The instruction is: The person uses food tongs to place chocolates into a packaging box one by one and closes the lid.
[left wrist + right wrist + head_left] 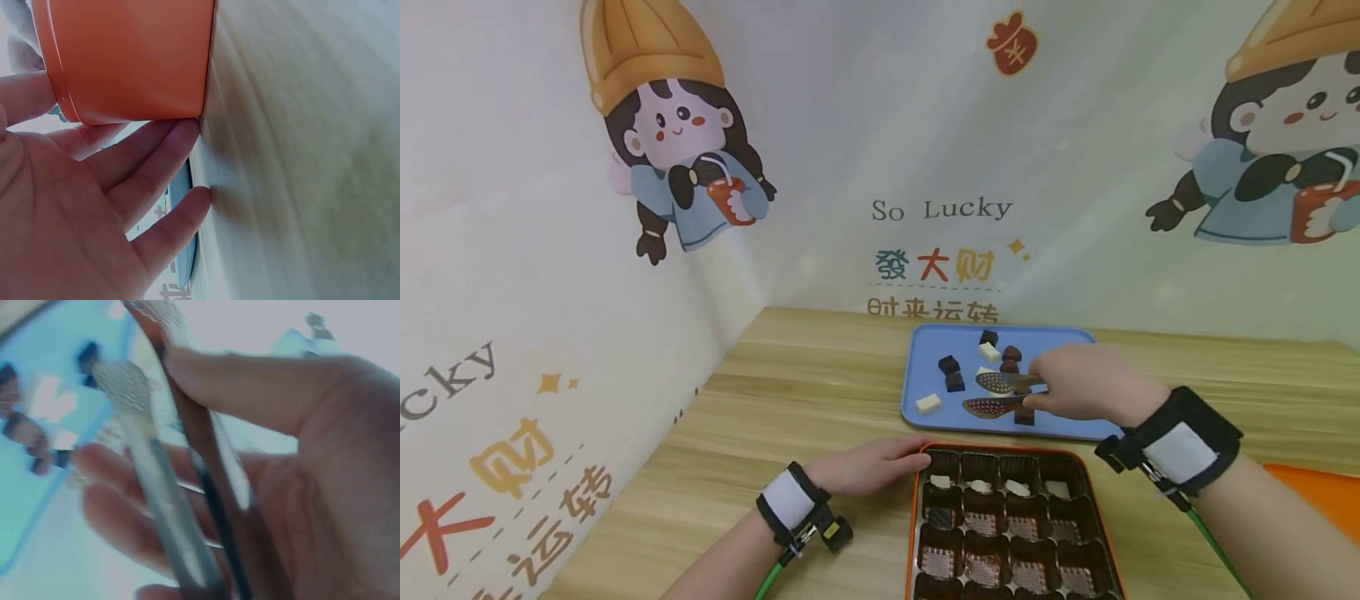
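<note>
Grasping spread tongs (992,407) in the right hand (1086,383), over chocolate pieces (928,404) on the blue tray (925,367); resting extended fingers of the left hand (872,465) against a corner of the orange box (131,56). Might nudge neighbouring pieces by lowering the tongs off-line; might skid the box by pressing its wall too hard.
</note>
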A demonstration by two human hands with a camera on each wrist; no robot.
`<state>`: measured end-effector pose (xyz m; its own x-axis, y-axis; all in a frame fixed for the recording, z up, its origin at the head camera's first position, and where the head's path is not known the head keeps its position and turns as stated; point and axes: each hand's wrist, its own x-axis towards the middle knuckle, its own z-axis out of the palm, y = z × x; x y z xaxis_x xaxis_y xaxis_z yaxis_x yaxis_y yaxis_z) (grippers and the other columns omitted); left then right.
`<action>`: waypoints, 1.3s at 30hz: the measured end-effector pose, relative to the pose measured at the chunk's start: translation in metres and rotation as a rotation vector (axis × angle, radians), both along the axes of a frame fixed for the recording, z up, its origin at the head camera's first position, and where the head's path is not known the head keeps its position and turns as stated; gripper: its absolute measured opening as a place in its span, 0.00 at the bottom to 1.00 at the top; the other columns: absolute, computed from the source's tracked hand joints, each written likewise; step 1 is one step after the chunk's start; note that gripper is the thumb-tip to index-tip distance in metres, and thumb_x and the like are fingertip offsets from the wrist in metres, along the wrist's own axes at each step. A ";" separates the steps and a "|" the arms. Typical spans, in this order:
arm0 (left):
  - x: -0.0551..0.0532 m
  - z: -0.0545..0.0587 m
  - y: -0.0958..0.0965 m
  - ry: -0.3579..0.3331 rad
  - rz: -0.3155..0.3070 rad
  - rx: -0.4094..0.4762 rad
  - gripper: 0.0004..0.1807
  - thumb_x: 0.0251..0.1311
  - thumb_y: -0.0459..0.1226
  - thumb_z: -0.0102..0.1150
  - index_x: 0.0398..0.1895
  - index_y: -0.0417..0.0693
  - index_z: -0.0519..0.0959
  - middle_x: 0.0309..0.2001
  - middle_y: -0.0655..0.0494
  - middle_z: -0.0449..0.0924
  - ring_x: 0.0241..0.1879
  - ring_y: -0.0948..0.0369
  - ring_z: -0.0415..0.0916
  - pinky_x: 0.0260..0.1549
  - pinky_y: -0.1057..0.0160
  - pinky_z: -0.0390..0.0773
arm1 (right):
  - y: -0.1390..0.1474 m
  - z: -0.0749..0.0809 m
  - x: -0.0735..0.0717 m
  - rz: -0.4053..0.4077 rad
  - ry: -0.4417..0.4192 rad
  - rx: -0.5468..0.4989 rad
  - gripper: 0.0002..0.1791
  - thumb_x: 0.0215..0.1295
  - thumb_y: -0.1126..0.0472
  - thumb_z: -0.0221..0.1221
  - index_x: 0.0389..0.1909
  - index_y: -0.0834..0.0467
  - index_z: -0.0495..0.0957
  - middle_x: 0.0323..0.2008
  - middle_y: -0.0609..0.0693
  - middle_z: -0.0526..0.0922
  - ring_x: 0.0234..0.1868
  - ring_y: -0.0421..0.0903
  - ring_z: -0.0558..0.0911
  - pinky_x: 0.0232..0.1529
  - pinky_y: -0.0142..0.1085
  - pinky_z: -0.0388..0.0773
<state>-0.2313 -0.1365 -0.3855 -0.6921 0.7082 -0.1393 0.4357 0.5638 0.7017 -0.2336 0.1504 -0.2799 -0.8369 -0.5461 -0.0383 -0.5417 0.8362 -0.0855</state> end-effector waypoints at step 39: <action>0.001 0.001 0.001 -0.004 0.012 0.003 0.28 0.77 0.47 0.37 0.72 0.39 0.60 0.70 0.45 0.62 0.70 0.53 0.56 0.68 0.56 0.58 | -0.068 -0.035 -0.055 -0.107 0.165 0.115 0.19 0.65 0.60 0.62 0.15 0.55 0.70 0.13 0.46 0.64 0.16 0.42 0.65 0.20 0.34 0.61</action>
<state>-0.2299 -0.1358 -0.3849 -0.7004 0.7000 -0.1394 0.4262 0.5668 0.7051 -0.2890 0.0820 -0.3147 -0.8900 -0.4536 0.0468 -0.4480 0.8889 0.0962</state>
